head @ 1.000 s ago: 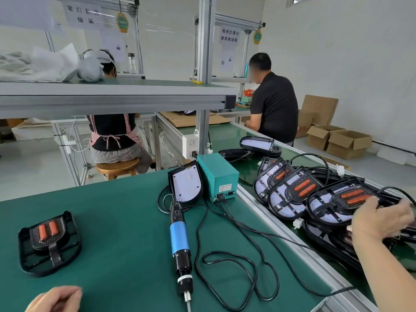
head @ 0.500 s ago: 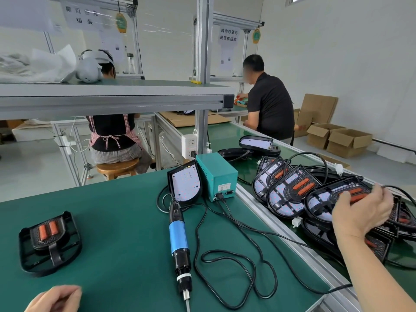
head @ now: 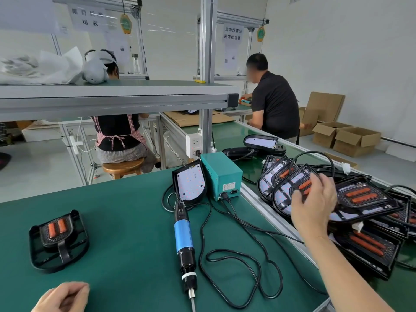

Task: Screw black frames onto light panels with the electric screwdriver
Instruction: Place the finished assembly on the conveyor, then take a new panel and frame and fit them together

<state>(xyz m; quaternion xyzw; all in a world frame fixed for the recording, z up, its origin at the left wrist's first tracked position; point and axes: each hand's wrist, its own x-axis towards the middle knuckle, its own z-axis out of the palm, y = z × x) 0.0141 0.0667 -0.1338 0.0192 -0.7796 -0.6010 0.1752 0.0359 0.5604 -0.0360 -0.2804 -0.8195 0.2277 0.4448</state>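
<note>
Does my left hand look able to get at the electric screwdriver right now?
Probably yes. The left hand rests empty on the mat, and the electric screwdriver lies beside it with only bare green mat between.

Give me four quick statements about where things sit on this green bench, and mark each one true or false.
1. The electric screwdriver lies on the mat, unheld. True.
2. The right hand reaches into the pile of light panels. True.
3. The left hand grips the black frame. False: they are apart, the frame lying alone on the mat.
4. The teal power box stands left of the leaning panel. False: it stands right of it.
</note>
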